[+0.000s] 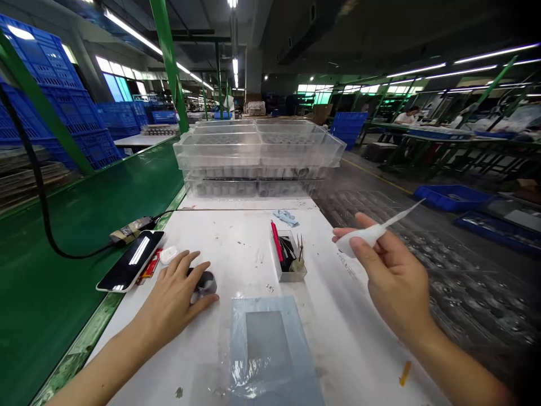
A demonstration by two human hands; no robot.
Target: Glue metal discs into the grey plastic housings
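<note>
My left hand (175, 290) is over the left part of the white table, its fingers spread around a small grey ring-shaped part (207, 283). A second dark round piece beside the ring is partly hidden under the fingers. Whether the fingertips touch the ring, I cannot tell. Raised over the table's right edge, my right hand (393, 270) is closed on a white, soft-looking piece (366, 237) with a long thin pointed end. That point is directed up and to the right. The piece's exact kind is unclear.
A small clear box (291, 276) holds a red pen (276, 239) and tweezers (300, 246). In front lies a blue plastic sheet (240, 338). At left are a phone (131, 262) and a white case (169, 255). Stacked clear trays (257, 149) stand behind; a green conveyor (63, 248) runs alongside.
</note>
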